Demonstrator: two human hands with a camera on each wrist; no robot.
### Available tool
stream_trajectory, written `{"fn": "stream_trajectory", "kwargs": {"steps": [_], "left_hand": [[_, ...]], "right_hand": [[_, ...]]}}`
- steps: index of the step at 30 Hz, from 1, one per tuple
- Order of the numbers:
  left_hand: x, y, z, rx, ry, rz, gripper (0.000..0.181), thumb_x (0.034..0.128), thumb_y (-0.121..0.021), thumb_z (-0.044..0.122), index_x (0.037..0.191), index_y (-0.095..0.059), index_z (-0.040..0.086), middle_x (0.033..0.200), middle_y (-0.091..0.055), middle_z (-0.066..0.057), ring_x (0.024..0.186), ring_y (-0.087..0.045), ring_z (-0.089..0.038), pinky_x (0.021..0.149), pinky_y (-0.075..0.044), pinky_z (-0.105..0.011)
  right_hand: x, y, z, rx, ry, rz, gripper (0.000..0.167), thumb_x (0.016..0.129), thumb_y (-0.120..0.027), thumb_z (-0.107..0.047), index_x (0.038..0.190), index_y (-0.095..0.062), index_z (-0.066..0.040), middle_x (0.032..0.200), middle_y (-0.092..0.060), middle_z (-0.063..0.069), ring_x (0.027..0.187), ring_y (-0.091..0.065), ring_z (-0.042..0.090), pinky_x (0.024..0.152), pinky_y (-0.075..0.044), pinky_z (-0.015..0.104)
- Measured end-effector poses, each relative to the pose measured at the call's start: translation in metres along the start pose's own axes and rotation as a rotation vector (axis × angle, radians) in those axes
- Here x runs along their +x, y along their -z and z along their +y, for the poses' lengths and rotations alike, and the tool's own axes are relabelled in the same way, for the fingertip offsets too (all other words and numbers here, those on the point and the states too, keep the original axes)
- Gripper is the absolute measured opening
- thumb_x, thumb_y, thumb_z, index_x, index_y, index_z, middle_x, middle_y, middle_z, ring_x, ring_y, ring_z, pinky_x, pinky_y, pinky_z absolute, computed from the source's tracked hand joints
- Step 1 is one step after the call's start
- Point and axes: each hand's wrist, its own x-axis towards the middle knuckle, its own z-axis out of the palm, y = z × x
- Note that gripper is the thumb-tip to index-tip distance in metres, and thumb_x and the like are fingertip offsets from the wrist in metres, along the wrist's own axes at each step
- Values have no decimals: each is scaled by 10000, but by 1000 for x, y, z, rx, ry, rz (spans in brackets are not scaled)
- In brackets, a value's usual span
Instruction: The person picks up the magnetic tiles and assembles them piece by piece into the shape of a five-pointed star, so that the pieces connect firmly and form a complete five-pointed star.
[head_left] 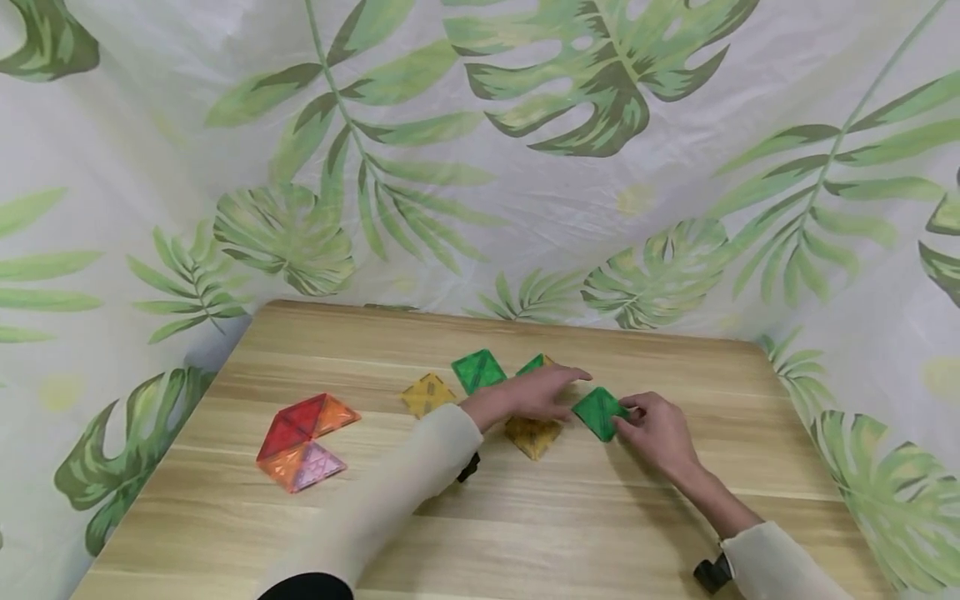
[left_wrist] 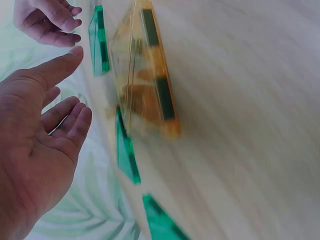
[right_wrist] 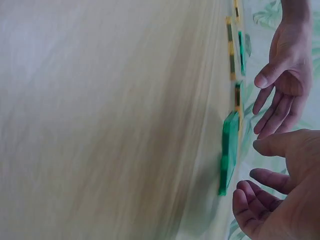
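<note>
Wooden table (head_left: 540, 533) bears a green tile (head_left: 597, 413) beside the right hand (head_left: 663, 433).

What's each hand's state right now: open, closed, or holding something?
Left hand: open, holding nothing, over a yellow tile.
Right hand: open, close to a green tile but not gripping it.

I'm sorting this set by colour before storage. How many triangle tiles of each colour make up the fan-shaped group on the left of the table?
Red triangles: 2
Orange triangles: 2
Pinkish-purple triangle: 1
Total: 5
</note>
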Motion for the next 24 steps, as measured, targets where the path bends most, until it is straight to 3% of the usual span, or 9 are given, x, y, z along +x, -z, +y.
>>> {"fn": "stream_trajectory", "kwargs": {"steps": [7, 10, 15, 24], "left_hand": [[-39, 22, -4, -20, 23, 37, 666, 1028, -729, 236, 1608, -434, 94, 1635, -466, -92, 1522, -411, -298, 1234, -374, -443], [-58, 30, -8, -37, 28, 65, 652, 1040, -711, 261, 1605, -439, 82, 1628, -473, -109, 1520, -407, -318, 1228, -380, -468], [-91, 39, -17, 22, 41, 92, 626, 1083, -627, 363, 1609, -437, 83, 1631, -471, -110, 1523, -407, -310, 1234, -367, -488], [-148, 39, -47, 119, 59, 145, 591, 1073, -641, 370, 1573, -496, 89, 1596, -504, -140, 1500, -439, -345, 1205, -394, -551]], "right_hand": [[-6, -10, -29, -18, 150, -18, 277, 853, -889, -86, 1068, -778, 49, 1061, -757, 196, 880, -742, 308, 706, -626, 434], [-9, -17, -43, -14, 267, -55, 301, 867, -885, -113, 1112, -777, 26, 1122, -756, 178, 992, -735, 317, 792, -626, 452], [-15, -25, -66, 1, 460, -204, 456, 910, -850, -192, 1287, -717, 28, 1332, -699, 193, 1242, -654, 361, 1018, -555, 545], [-26, -46, -103, -62, 674, -480, 713, 994, -733, -462, 1542, -535, -51, 1595, -498, 184, 1481, -464, 347, 1195, -417, 517]]}}
